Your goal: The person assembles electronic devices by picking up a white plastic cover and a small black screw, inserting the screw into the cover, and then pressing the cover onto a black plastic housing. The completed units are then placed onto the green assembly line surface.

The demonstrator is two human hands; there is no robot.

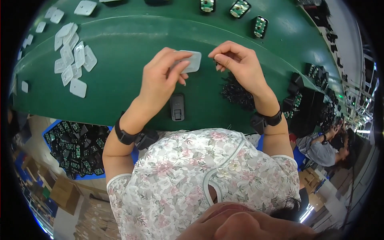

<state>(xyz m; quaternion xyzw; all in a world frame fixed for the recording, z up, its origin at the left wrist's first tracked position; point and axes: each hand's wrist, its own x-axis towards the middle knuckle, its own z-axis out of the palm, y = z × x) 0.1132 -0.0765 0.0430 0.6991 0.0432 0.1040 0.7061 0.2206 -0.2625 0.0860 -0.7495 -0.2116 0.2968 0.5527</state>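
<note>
My left hand [164, 70] is closed on a translucent white plastic plate [194, 62] with rounded corners, held by its left end above the green table. To its right, my right hand [242, 64] pinches a small black part [217, 63] between thumb and fingertips; its exact shape is too small to make out. The two hands are apart. Below my right hand lies a heap of thin black parts [237, 93]. A dark grey plastic casing [177, 107] rests on the table between my forearms, close to the near edge.
Loose white plates [79, 55] are piled on the left of the green table [124, 68]. Black housings with circuit boards [260, 27] stand at the far side. A blue bin [102, 176] full of similar units sits below left. Another person [320, 148] works at the right.
</note>
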